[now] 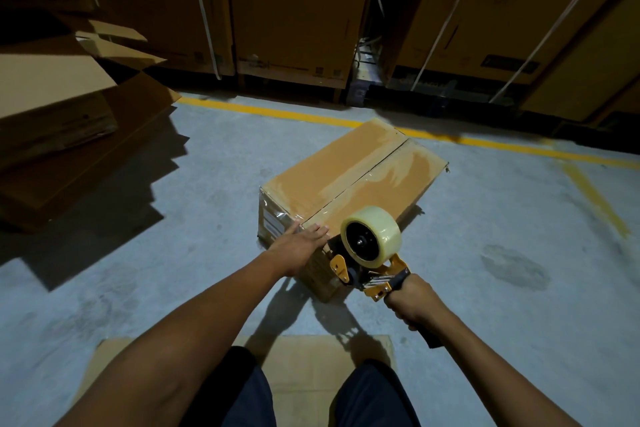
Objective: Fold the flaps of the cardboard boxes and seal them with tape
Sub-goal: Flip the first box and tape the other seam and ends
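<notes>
Here the cardboard box (349,180) lies on the grey floor (207,191) in the middle of the frame, its flaps folded shut and clear tape shining along the centre seam that runs from the near end up toward the yellow floor line (263,111). The left hand (299,246) lies flat and open on the near corner of the box, fingers spread over the top edge, gripping nothing; it seems to be there to press the flaps down and keep the box from sliding while tape is drawn. The right hand (410,302) is wrapped closed around the dark handle of the tape dispenser (367,260), a yellow-framed gun carrying a roll of clear tape (372,234). The dispenser's head sits against the near end face of the box, just right of the left hand, which suggests the strip is being brought down over the edge so that the seam is anchored on the side wall. Whether the tape is already cut I cannot tell.

A flat sheet of cardboard (304,371) lies at the bottom of the frame under the person's knees, probably as a pad. At the upper left, unfolded boxes (59,104) with open flaps are stacked, well apart from the work, likely waiting their turn. Tall strapped cartons (287,10) stand along the top of the frame.
</notes>
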### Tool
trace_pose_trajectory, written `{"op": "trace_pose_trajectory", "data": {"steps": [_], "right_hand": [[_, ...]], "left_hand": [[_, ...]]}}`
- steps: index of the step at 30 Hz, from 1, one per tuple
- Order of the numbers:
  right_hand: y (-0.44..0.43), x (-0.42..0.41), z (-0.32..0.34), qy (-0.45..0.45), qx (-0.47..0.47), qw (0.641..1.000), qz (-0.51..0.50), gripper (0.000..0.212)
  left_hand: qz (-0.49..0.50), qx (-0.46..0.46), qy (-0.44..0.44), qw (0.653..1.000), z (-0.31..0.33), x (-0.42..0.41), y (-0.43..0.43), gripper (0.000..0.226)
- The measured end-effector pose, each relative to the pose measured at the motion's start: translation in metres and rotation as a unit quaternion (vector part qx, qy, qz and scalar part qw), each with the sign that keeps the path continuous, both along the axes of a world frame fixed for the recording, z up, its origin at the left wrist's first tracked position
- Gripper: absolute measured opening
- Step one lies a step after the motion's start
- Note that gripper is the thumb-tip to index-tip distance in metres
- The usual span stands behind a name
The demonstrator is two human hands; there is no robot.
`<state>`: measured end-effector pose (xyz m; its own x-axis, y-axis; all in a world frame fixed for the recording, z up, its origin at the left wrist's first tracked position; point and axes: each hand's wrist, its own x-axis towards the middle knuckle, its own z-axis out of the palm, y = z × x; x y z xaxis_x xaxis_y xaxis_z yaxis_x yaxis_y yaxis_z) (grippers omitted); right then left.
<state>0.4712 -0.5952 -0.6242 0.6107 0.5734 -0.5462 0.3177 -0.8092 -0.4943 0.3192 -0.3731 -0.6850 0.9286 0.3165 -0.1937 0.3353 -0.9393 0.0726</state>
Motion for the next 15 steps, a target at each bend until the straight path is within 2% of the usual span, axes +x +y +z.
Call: {"op": "trace_pose_trajectory", "data": {"steps": [2, 4, 6, 10, 15], "right_hand": [[-0.002, -0.001, -0.003, -0.012, 0.003, 1.000, 0.001, 0.006], [-0.002, -0.002, -0.004, -0.025, 0.002, 1.000, 0.012, 0.006], [-0.002, -0.002, -0.004, -0.037, -0.002, 0.999, 0.023, 0.004], [-0.005, -0.002, -0.004, -0.042, -0.003, 0.999, 0.033, 0.006], [-0.029, -0.003, -0.010, -0.036, -0.008, 0.999, 0.010, 0.006]], "left_hand": [[-0.022, 0.039, 0.011, 0.999, 0.005, 0.004, -0.012, 0.064], [-0.045, 0.047, 0.004, 0.998, 0.004, 0.008, -0.025, 0.037], [-0.036, 0.022, -0.006, 0.999, -0.001, 0.007, -0.031, 0.029], [-0.008, -0.036, -0.025, 0.999, -0.013, 0.009, -0.027, 0.037], [-0.005, -0.057, -0.017, 0.998, -0.022, 0.014, -0.029, 0.063]]}}
